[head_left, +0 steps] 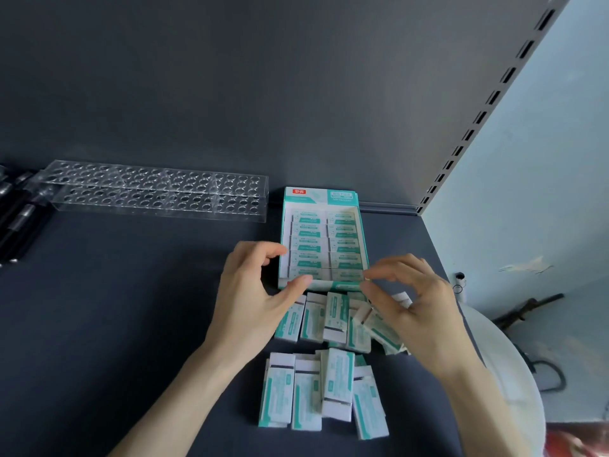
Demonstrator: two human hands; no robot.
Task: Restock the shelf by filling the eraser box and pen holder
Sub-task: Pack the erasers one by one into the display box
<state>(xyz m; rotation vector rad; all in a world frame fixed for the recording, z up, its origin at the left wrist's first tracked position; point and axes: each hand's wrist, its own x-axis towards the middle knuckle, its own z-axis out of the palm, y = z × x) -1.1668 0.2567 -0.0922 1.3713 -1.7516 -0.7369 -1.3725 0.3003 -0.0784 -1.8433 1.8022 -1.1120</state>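
Observation:
The teal-and-white eraser box [321, 196] stands open on the dark shelf, with two columns of wrapped erasers [324, 245] lying flat inside. My left hand [250, 298] hovers at the box's near left corner, fingers loosely curled, thumb tip at the front edge. At the near right corner is my right hand [415, 301], its fingers also loosely curled; neither hand holds anything I can see. Several loose erasers [336, 313] lie in a row just below the box, partly under my hands, and a second row [306, 394] lies nearer to me. A clear pen holder [158, 192] with several empty holes stands at the back left.
Black pens [19, 222] lie at the far left edge of the shelf. A slotted shelf upright [478, 117] runs up the right side. Beyond the shelf's right edge there is a white round object [507, 374].

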